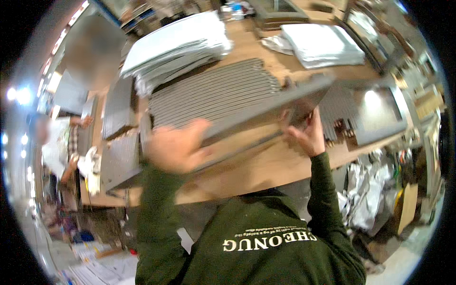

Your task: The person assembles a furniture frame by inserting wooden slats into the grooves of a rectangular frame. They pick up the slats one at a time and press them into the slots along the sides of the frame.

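A long grey frame (266, 110), smeared by motion, slants up to the right above the table. My left hand (178, 145) is at its left end, fingers over the upper edge and thumb below, closed on it; blur hides the exact grip. My right hand (309, 135) holds the right end from below, thumb and fingers around the corner. Behind the frame lies a row of narrow grey strips (213, 90), laid side by side on the wooden table (242, 178).
White sheets are stacked (183, 45) at the back left, with a white folded stack (323, 45) at the back right. Grey panels (118, 109) lie left; a grey tray-like panel (380, 114) lies right. Another person's arm (71, 168) shows at far left. Crumpled wrapping (368, 187) sits lower right.
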The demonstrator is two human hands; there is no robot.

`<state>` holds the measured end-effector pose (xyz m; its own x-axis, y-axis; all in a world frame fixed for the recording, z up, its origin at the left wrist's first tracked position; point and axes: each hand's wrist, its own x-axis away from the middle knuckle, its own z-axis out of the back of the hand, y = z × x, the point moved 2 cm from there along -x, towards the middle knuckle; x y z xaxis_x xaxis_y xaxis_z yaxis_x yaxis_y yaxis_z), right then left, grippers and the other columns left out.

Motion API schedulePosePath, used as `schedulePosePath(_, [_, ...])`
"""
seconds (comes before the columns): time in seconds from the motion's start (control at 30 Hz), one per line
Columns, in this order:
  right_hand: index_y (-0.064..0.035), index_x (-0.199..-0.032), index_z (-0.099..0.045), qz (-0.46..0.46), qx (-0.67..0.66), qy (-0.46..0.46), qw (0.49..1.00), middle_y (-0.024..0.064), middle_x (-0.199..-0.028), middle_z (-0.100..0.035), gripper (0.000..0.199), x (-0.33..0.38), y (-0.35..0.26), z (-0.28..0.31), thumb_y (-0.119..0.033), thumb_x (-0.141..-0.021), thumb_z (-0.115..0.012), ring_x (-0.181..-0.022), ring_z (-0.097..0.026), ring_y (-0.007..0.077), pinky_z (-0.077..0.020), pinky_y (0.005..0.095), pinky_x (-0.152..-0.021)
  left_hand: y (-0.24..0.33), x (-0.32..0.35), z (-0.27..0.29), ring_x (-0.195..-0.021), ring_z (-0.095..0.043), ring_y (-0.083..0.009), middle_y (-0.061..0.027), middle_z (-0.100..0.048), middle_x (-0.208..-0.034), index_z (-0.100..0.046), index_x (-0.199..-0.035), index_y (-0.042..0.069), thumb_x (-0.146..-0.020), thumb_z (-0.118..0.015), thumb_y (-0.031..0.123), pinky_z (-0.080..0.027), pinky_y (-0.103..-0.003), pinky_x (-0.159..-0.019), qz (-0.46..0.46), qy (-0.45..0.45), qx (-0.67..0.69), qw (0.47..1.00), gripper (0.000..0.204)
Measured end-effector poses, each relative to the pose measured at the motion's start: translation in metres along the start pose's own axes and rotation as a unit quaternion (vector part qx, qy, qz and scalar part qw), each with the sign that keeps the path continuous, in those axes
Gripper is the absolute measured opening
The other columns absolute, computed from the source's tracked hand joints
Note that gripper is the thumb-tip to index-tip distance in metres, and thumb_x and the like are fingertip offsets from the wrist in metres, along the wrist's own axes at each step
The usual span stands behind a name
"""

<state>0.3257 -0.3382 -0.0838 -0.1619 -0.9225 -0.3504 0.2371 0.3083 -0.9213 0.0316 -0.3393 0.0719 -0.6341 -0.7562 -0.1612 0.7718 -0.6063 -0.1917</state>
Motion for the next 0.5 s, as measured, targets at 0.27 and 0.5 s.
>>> schedulePosePath(0.27, [-0.0063, -0.135, -0.023, -0.148, -0.052, 0.008, 0.988, 0.0112, -0.135, -0.029, 0.081, 0.038, 0.054, -0.018, -0.008, -0.070, -0.071, -0.123, -0.032, 0.0268, -0.0293, 0.0372, -0.101, -0.016, -0.006, -0.040, -0.059, -0.060, -0.0266, -0.0067, -0.062, -0.075, -0.053, -0.099, 0.015, -0.060, -0.071, 0.044, -0.043, -0.038, -0.056, 0.077, -0.011, 0.050, 0.996, 0.052])
schedulePosePath(0.5, [-0.0063, -0.132, -0.028, -0.143, -0.219, -0.029, 0.965, 0.0060, -0.132, -0.031, 0.061, 0.059, 0.083, -0.009, 0.002, -0.079, -0.058, -0.110, -0.041, 0.0175, -0.0418, 0.0304, -0.086, 0.003, 0.001, -0.033, -0.067, -0.058, -0.0224, -0.0045, -0.060, -0.072, -0.057, -0.084, 0.014, -0.046, -0.078, 0.041, -0.040, -0.036, -0.066, 0.201, 0.234, 0.057, 0.949, 0.051])
